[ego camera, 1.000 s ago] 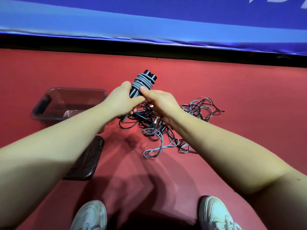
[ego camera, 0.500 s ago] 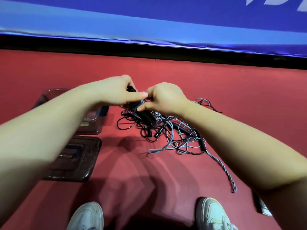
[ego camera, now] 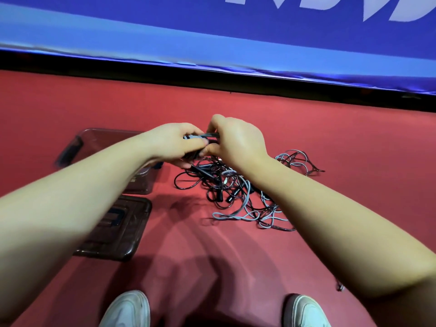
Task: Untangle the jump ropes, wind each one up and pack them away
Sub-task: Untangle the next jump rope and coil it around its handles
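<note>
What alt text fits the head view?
The left hand and right hand grip a wound rope over a tangle of ropes on a red floor. A clear bin and its lid sit left of it; white shoes at bottom.

- wound jump rope (ego camera: 205, 136): mostly buried between left hand (ego camera: 174, 143) and right hand (ego camera: 236, 140), both curled round it; only a sliver of grey cord and black handle shows
- jump rope tangle (ego camera: 226, 185): right part under the right forearm; rope count unclear
- clear bin (ego camera: 103, 132), dark lid (ego camera: 127, 227): partly behind the left forearm
- left shoe (ego camera: 128, 310), right shoe (ego camera: 306, 312): cropped by bottom edge
- banner lettering (ego camera: 405, 8): cropped at top, unreadable
</note>
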Tool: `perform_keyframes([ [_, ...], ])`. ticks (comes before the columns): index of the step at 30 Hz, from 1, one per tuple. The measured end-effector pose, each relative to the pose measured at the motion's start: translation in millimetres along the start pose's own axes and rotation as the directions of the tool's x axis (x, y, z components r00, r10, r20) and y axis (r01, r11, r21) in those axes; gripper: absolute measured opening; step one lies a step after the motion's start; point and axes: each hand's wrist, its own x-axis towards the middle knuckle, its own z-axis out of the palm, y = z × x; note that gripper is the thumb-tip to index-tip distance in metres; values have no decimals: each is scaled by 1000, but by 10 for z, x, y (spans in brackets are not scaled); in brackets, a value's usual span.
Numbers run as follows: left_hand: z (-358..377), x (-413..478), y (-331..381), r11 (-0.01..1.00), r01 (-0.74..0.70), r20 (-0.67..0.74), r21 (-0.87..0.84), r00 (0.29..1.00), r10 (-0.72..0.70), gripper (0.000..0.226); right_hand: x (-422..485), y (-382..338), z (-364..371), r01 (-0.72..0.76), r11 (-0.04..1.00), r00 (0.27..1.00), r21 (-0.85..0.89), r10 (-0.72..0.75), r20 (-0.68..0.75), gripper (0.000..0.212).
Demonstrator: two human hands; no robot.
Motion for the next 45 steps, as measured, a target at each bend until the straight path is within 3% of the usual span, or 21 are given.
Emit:
perform_keyframes([
  [2, 5, -14, -8, 989, -35, -66, -141, 997, 26, 10, 20, -25, -22, -9, 997, 1000, 81, 10, -19, 41],
  [4, -28, 5, -14, 984, -76, -168, -158, 984, 49, 19, 50, -9, -71, -54, 960, 997, 276, 65, -29, 30],
  [6, -71, 30, -10, 990, -131, -255, -53, 960, 113, 30, 85, 46, -104, -126, 867, 991, 482, 136, 13, 13],
  [8, -97, 33, -10, 975, -185, -308, 121, 927, 214, 37, 95, 100, -106, -187, 799, 982, 571, 156, 103, 15],
  [10, -107, 30, -37, 909, -208, -327, 362, 884, 333, 37, 91, 125, -82, -298, 594, 954, 747, 184, 234, 22],
  [12, -129, 37, -77, 804, -213, -318, 555, 839, 442, 34, 73, 139, -65, -450, 233, 889, 862, 206, 409, 27],
  [13, -138, 43, -92, 761, -218, -302, 611, 825, 478, 33, 54, 154, -55, -499, 104, 859, 861, 195, 474, 27],
  [14, -139, 51, -105, 731, -228, -282, 643, 817, 503, 33, 38, 177, -32, -529, 53, 840, 847, 178, 513, 28],
  [15, -134, 57, -117, 716, -236, -267, 658, 815, 514, 33, 22, 199, -2, -539, 73, 837, 839, 163, 523, 28],
  [16, -123, 59, -134, 714, -240, -261, 657, 816, 515, 34, -2, 207, 22, -517, 163, 855, 840, 154, 496, 29],
  [19, -105, 56, -162, 760, -234, -302, 607, 816, 492, 38, -57, 147, 25, -263, 650, 963, 713, 126, 240, 27],
  [20, -102, 61, -160, 781, -230, -323, 580, 815, 480, 39, -52, 116, 18, -181, 734, 983, 654, 107, 151, 26],
  [21, -95, 65, -148, 800, -232, -338, 554, 816, 470, 41, -38, 96, 13, -135, 755, 991, 641, 115, 73, 25],
  [23, -89, 77, -134, 824, -246, -344, 511, 820, 458, 44, 9, 86, 1, -146, 670, 975, 728, 221, -8, 23],
  [25, -102, 80, -139, 806, -280, -306, 521, 821, 483, 47, 62, 84, -15, -201, 527, 949, 826, 313, 31, 24],
  [28, -160, 71, -200, 762, -337, -228, 553, 819, 527, 49, 81, 81, -60, -259, 242, 931, 935, 322, 174, 28],
  [30, -180, 56, -233, 763, -354, -225, 541, 813, 537, 49, 70, 87, -56, -268, 158, 931, 950, 296, 214, 28],
  [34, -178, 21, -228, 855, -360, -335, 374, 807, 487, 46, 12, 52, -9, -176, 479, 971, 860, 229, 71, 28],
  [38, -129, -41, -170, 898, -439, -407, -20, 824, 393, 35, -69, -22, 46, -32, 645, 991, 764, 117, -58, 28],
  [41, -26, -54, -90, 842, -430, -429, -325, 861, 274, 26, -58, 19, 163, 103, 775, 971, 624, 59, -233, 31],
  [45, 105, -41, 61, 708, -333, -390, -623, 917, 89, 17, 3, -19, 254, 187, 814, 894, 550, 91, -439, 31],
])
